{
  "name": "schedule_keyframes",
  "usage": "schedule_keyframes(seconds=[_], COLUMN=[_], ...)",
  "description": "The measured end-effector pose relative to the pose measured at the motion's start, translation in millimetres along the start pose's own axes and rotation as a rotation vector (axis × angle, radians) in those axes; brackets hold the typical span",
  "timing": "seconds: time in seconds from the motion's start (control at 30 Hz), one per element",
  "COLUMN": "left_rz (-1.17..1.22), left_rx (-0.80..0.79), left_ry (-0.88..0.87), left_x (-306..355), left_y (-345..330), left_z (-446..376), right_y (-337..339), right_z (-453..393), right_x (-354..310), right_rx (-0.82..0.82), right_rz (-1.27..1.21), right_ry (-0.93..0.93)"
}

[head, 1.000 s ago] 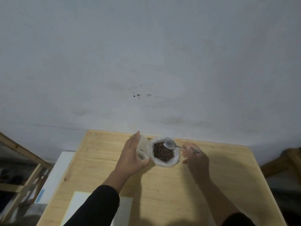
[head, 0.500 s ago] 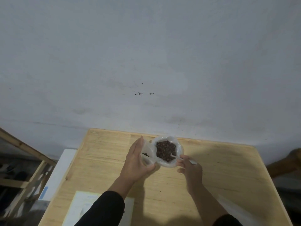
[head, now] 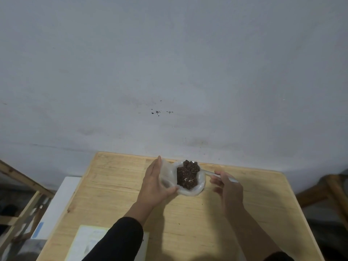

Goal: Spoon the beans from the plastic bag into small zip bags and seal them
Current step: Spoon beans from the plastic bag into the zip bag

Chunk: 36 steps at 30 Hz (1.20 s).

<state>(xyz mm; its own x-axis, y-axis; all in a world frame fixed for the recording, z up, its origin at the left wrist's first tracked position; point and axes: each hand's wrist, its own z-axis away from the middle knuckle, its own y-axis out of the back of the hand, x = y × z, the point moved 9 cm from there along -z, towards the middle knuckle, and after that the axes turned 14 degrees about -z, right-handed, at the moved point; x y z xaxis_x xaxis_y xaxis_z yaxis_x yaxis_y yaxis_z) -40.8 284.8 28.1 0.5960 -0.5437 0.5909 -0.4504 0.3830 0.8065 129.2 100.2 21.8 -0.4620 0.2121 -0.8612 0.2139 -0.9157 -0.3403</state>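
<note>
Wooden table [head: 116, 189] unchanged; right hand [head: 228, 187] pinching spoon [head: 194, 167] — now heaped, lifted; left hand [head: 155, 183] clasps zip bag [head: 166, 175].

There is one view only, from a camera on the person's head. It looks forward and steeply down over the wooden table [head: 116, 187], which fills the lower part, its far edge meeting the grey wall [head: 169, 63] that takes up the upper half. Both forearms reach in from the near edge, close beneath the lens.

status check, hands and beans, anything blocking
Left hand holds small zip bag open. Right hand lifts loaded spoon over plastic bag. Nothing blocking.
</note>
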Motion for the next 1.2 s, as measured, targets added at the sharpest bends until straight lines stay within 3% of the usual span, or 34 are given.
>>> schedule_keyframes(seconds=[0.27,0.5,0.67,0.9,1.2], left_rz=[0.000,-0.007,0.021,0.015,-0.002], left_rx=[0.032,0.026,0.028,0.017,-0.007], left_ry=[-0.004,0.010,0.016,0.015,0.022], left_x=[7,3,-4,-3,-4], left_y=[4,6,7,6,-1], left_z=[-4,-2,5,12,12], right_y=[-38,-86,-41,-3,3], right_z=[24,66,36,18,11], right_x=[-26,-49,-43,8,70], right_rx=[-0.134,-0.394,-0.126,-0.031,0.088], right_rz=[0.105,0.515,0.467,0.535,0.045], right_ry=[0.086,0.531,0.497,0.331,-0.144])
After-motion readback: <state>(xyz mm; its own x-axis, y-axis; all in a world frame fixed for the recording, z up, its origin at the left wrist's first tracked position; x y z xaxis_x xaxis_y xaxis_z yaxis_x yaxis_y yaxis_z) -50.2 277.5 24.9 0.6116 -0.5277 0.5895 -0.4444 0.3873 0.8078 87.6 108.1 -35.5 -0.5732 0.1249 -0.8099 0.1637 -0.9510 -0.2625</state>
